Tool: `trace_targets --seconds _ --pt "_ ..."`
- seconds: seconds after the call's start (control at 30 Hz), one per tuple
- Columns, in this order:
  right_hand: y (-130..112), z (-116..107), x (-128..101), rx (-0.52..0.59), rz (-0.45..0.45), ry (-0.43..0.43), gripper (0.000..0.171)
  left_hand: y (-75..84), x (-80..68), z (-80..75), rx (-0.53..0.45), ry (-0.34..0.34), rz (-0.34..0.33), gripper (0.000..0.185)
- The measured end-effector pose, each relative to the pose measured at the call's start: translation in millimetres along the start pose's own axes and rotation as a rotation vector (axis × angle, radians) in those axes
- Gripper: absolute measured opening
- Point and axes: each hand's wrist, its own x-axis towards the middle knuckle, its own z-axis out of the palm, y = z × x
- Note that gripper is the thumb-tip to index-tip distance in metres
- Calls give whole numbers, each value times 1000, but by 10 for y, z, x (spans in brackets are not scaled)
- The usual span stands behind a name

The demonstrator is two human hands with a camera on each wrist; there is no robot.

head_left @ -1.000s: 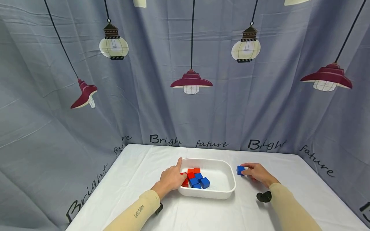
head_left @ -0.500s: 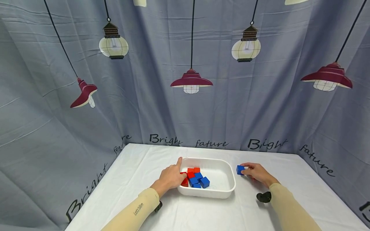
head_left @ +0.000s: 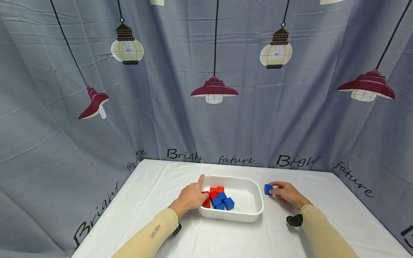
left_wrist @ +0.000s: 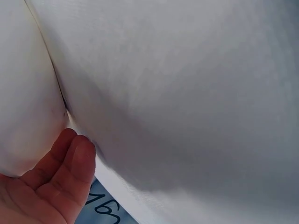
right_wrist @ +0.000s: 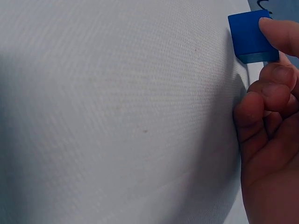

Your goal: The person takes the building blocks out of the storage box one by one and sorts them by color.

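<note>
Nothing is visibly shifting since the earlier frame: the right hand (head_left: 287,194) is pinching a blue cube (head_left: 267,189) between thumb and fingers; the left hand (head_left: 189,197) is clamping the white tray (head_left: 247,199), seemingly steadying it, red cubes (head_left: 213,195) lying by its thumb, other blue cubes (head_left: 229,204) just beyond.

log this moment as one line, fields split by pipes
left hand: grips white tray at left end | right hand: pinches blue cube outside tray, to its right | inside tray: red cubes, blue cubes

A curtained booth (head_left: 58,172) — drapes (head_left: 174,118) (lamp-printed) back a white table (head_left: 232,238).
</note>
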Motion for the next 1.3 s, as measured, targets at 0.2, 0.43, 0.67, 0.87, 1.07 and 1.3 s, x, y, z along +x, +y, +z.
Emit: trace_targets --seconds 0.2,0.43,0.67,0.87,1.07,1.3 --pt "-14 -7 -6 -4 1 -10 58 12 -6 5 9 13 -3 78" --pt "-20 -41 -28 15 -28 -12 56 41 -31 17 1 7 -16 78" --pt "-147 -76 -62 1 -71 -3 53 39 -42 25 11 9 -28 78" --pt "-323 -68 -49 4 -126 -6 54 19 -33 27 18 14 -23 78" --pt "-461 -45 -30 46 -174 -51 51 13 -39 38 28 10 -31 78" --pt "-667 -47 -106 52 -255 -119 56 23 -18 38 26 14 -26 78"
